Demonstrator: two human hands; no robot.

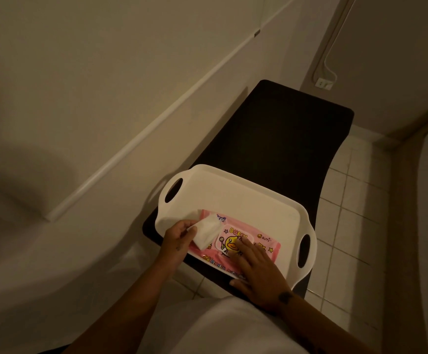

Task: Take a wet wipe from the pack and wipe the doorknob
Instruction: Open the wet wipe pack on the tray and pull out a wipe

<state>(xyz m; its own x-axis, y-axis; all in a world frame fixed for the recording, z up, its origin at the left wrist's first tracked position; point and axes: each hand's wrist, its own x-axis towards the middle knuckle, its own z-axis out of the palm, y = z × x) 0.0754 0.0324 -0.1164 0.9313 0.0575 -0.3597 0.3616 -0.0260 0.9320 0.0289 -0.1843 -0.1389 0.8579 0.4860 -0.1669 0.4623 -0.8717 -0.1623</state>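
Note:
A pink wet-wipe pack (264,243) with a yellow duck on its lid lies in a white tray (235,198) on a black table. My left hand (175,238) pinches a folded white wet wipe (206,232) just above the pack's left end. Flat on the pack, my right hand (255,268) has its fingers spread and its fingertips pressing on the duck lid. No doorknob is in view.
The black table (284,129) runs along a cream wall with a white cable duct (156,123). White floor tiles (348,200) lie to the right. A wall socket (324,84) sits at the far corner. My white shirt fills the bottom.

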